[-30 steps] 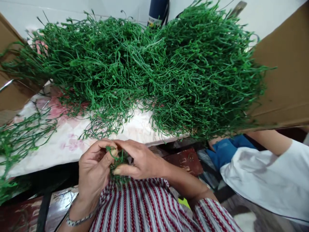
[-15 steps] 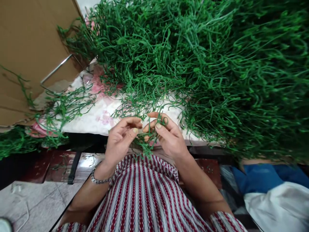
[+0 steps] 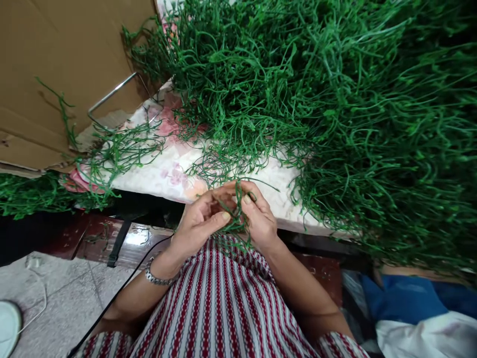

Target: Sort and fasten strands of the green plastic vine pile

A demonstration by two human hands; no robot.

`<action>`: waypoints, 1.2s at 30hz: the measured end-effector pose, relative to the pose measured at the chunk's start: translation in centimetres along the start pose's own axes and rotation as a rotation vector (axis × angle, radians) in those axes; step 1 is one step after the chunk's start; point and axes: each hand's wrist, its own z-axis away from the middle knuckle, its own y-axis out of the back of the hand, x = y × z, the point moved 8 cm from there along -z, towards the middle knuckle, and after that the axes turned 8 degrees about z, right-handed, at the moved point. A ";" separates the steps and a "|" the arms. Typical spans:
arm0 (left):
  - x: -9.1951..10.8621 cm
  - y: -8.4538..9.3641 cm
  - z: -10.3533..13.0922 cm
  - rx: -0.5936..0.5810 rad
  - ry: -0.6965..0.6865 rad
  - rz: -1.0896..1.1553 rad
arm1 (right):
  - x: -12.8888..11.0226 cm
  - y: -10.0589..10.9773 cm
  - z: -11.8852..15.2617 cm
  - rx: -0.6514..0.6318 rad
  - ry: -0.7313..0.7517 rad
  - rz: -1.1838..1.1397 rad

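Close together at the front edge of the cloth-covered table are my left hand [image 3: 201,221] and my right hand [image 3: 259,216]. Thin green stems [image 3: 238,209] are pinched between my right thumb and fingers and run across to my left hand, whose thumb and fingertips close on them. Some stem ends hang below the hands, in front of the striped shirt. A big heap of green stems [image 3: 335,99] lies beyond and to the right.
A cardboard box [image 3: 70,59] with a metal wire handle stands at the left. Loose stems [image 3: 130,149] lie on the flowered cloth [image 3: 152,174]. Blue fabric [image 3: 410,298] and white fabric [image 3: 428,333] are at lower right, a round white object [image 3: 9,325] at lower left.
My left hand has moved right, closer to my right hand, and its fingers have closed on the stems. The whole view has shifted slightly.
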 end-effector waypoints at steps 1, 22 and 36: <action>-0.3 -0.1 0.0 -0.012 0.007 -0.016 | 0.1 -0.1 -0.1 -0.004 0.014 0.026; 0.6 1.4 -0.4 0.087 -0.058 -0.377 | -4.8 0.2 0.2 -0.038 0.440 0.869; 2.7 1.5 0.6 0.085 -0.242 -0.610 | -4.0 -0.2 0.5 -0.095 0.488 0.844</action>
